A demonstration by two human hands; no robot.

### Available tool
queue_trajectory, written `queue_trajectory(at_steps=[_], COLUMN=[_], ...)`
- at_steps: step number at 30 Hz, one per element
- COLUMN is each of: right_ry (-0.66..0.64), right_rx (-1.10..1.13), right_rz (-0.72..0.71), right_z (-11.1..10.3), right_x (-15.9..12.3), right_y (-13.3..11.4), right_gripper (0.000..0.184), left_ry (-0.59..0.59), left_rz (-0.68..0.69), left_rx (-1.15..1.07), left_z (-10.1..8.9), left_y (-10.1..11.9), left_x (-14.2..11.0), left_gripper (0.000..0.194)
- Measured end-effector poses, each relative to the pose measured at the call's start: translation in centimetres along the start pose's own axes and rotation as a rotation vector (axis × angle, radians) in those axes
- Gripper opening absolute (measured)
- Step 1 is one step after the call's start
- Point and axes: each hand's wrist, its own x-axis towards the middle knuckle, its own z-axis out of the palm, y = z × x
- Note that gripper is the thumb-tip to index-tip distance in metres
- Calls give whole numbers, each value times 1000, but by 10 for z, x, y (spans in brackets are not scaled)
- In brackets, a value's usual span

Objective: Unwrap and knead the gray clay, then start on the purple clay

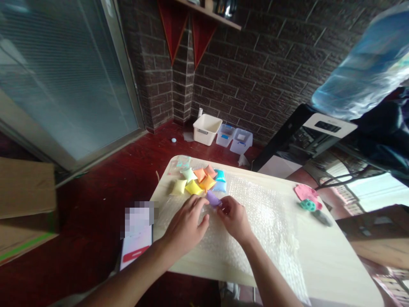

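A small purple pillow-shaped packet (213, 199) is at the middle of the table, pinched at its right end by my right hand (235, 216). My left hand (188, 221) is at its left side with thumb and fingers apart; whether the fingertips touch the packet I cannot tell. Just beyond lie several similar soft packets, among them a pale yellow one (179, 186), a yellow one (194, 187), an orange-yellow one (207, 182), a pale green one (189, 175), a bright blue one (220, 175) and a light blue one (220, 186). Bubble wrap (255, 213) spreads beneath and right of my hands.
On the light wooden table (335, 264), a pink piece (306, 192), a teal lump (307, 205) and a grey object (322, 218) lie right. A phone-like screen (136, 243) stands left. Beyond are bins (206, 135) on the floor and a water dispenser (319, 128).
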Motion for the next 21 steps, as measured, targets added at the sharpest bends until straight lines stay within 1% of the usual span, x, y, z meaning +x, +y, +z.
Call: queue_trajectory(at_steps=[2, 6, 10, 12, 14, 15, 16, 17, 19, 20, 21], right_ry=[-5, -15, -46, -89, -170, -241, -300, -343, -411, -435, -457], right_rx=[21, 51, 135, 194, 274, 406, 527, 623, 798, 873, 943], right_rz=[19, 73, 122, 134, 140, 171, 195, 219, 263, 279, 291], right_z=[-1, -2, -7, -13, -18, -21, -23, -25, -28, -29, -30], right_x=[-2, 1, 4, 1, -5, -8, -11, -14, -18, -18, -19], right_y=[0, 0, -6, -13, -22, -26, -30, -33, -37, -37, -37], right_gripper=[8, 17, 19, 17, 19, 21, 24, 25, 28, 29, 29], left_ry=[-7, -31, -3, -7, -40, -74, -119, -172, -269, -296, -302], left_rz=[53, 91, 137, 174, 207, 219, 225, 224, 204, 195, 192], left_rx=[54, 118, 195, 230, 249, 249, 243, 229, 160, 103, 37], left_z=[2, 7, 8, 6, 4, 3, 1, -1, -4, -5, -5], left_y=[-5, -14, -17, -15, -12, -10, -8, -6, -2, 0, 1], left_x=[3, 5, 5, 5, 5, 5, 5, 5, 4, 4, 4], left_gripper=[35, 39, 57, 71, 84, 85, 82, 74, 49, 41, 38])
